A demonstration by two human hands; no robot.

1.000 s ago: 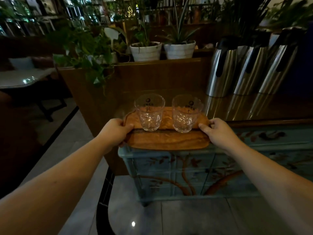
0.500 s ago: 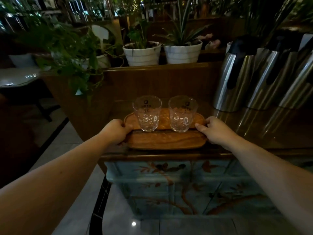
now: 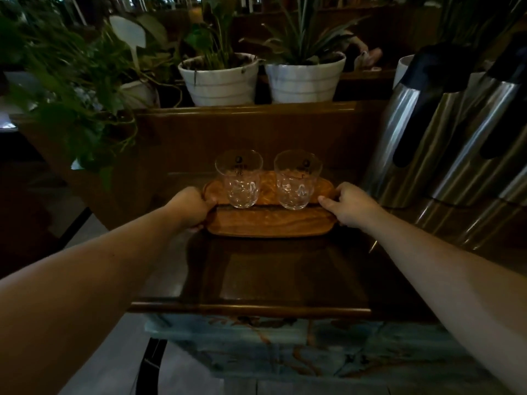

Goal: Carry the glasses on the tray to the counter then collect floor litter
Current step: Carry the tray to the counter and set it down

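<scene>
An oval wooden tray (image 3: 271, 222) lies over the dark wooden counter top (image 3: 279, 275), well in from its front edge. Two clear cut glasses stand upright side by side on the tray's far half, the left glass (image 3: 239, 179) and the right glass (image 3: 296, 179). My left hand (image 3: 191, 208) grips the tray's left end and my right hand (image 3: 346, 205) grips its right end. Whether the tray rests on the counter or hovers just above it, I cannot tell.
Tall steel thermos jugs (image 3: 445, 124) stand close on the right of the tray. A raised wooden ledge behind carries white plant pots (image 3: 219, 79) and leafy plants (image 3: 71, 89) spilling over on the left. The counter's painted blue-green front (image 3: 285, 346) and grey floor tiles lie below.
Both hands have pushed the tray with the glasses forward, from the counter's front edge to deep over the counter top. I have stepped closer; the jugs now loom on the right.
</scene>
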